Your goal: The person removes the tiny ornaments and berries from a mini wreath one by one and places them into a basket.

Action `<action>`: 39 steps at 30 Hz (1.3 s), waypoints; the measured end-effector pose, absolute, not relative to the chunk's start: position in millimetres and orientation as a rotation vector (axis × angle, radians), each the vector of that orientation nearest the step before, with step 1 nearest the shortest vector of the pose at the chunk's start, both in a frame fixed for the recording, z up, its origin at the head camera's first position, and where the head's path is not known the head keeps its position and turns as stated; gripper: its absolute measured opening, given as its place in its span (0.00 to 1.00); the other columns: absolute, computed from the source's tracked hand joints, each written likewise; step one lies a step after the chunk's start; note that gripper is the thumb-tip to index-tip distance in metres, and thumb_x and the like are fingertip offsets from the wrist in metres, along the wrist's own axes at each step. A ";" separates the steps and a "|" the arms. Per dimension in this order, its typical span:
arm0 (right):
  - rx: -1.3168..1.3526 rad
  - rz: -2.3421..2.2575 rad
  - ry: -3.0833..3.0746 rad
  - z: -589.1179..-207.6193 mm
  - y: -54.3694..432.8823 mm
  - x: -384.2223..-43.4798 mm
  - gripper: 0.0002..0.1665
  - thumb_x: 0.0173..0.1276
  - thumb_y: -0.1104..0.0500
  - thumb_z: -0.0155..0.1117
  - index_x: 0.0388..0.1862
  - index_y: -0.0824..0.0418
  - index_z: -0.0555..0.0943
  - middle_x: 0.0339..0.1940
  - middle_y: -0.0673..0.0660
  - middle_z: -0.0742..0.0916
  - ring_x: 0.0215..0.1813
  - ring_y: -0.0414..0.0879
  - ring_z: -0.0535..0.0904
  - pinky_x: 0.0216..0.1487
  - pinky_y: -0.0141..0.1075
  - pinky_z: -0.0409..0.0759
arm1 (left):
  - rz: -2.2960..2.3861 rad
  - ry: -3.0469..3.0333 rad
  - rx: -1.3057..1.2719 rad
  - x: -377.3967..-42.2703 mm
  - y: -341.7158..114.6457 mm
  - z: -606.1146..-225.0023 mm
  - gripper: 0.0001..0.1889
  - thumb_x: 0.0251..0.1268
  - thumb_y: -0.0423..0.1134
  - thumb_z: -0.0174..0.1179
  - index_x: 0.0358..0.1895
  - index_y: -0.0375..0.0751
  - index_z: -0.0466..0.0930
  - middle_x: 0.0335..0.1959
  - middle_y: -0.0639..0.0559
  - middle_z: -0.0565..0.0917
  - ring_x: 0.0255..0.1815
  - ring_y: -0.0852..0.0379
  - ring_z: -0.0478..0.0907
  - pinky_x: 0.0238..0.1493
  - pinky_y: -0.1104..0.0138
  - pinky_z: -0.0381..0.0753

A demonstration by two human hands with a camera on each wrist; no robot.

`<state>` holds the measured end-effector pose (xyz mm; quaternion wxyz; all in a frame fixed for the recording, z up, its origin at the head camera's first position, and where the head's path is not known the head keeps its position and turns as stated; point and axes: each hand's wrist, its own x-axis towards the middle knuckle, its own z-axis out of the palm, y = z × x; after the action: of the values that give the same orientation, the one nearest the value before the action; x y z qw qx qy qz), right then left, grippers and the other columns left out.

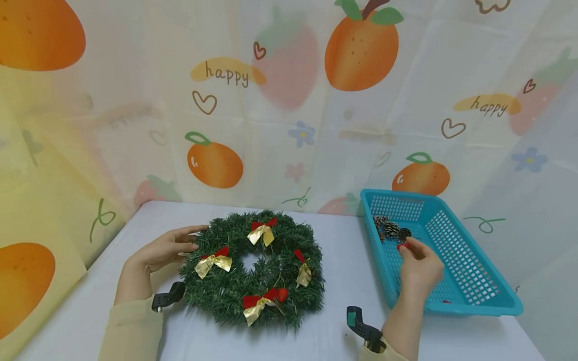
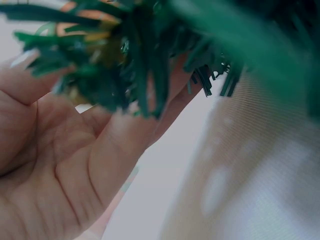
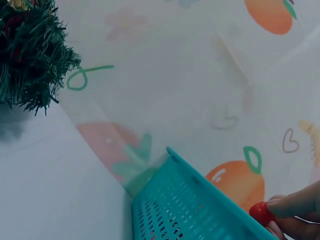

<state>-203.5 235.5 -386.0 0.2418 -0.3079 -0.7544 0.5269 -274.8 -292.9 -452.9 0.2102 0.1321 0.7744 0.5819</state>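
A green wreath [image 1: 207, 291] lies on the white table, decorated with several red-and-gold bows [image 1: 261, 231] and a red berry [image 1: 282, 295] beside the lowest bow. At the wreath's left edge is my left hand [image 1: 164, 246], its fingers extended and touching the greenery; in the left wrist view the needles cover the fingertips. My right hand [image 1: 421, 268] is over the blue basket [image 1: 451, 307] and pinches a small red berry [image 3: 261, 213] between thumb and fingers. Pine cones [image 1: 391, 229] sit at the basket's far left end, close to that hand.
The basket stands on the right of the white table [image 1: 343, 271], with a small red piece [image 1: 446, 302] at its near end. Behind the table hangs a fruit-printed cloth [image 1: 289, 165]. Both wrists carry black camera mounts [image 1: 169, 297].
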 end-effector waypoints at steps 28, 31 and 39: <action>-0.870 1.407 -2.156 -395.1 242.7 -204.0 0.21 0.74 0.65 0.57 0.63 0.64 0.79 0.61 0.68 0.83 0.65 0.61 0.74 0.46 0.36 0.74 | 1.616 2.155 0.378 -274.6 -293.8 -455.1 0.36 0.73 0.40 0.56 0.80 0.46 0.50 0.79 0.26 0.46 0.54 0.66 0.73 0.37 0.66 0.79; -0.861 1.402 -2.147 -394.8 242.6 -203.7 0.20 0.74 0.66 0.56 0.63 0.65 0.79 0.61 0.68 0.83 0.64 0.62 0.75 0.48 0.36 0.73 | 1.613 2.161 0.379 -274.6 -293.5 -454.5 0.36 0.74 0.40 0.56 0.80 0.46 0.50 0.79 0.26 0.46 0.54 0.65 0.73 0.37 0.66 0.79; -0.856 1.425 -2.128 -394.7 244.0 -203.8 0.20 0.74 0.65 0.55 0.63 0.66 0.78 0.60 0.67 0.83 0.62 0.58 0.78 0.35 0.18 0.66 | 1.611 2.161 0.381 -275.6 -293.5 -454.5 0.36 0.74 0.40 0.56 0.80 0.45 0.50 0.78 0.26 0.47 0.52 0.64 0.74 0.36 0.66 0.79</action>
<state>-203.8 244.0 -394.7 0.2189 -0.3092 -0.7689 0.5150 -275.6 -293.5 -454.5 0.2082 0.1371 0.7765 0.5787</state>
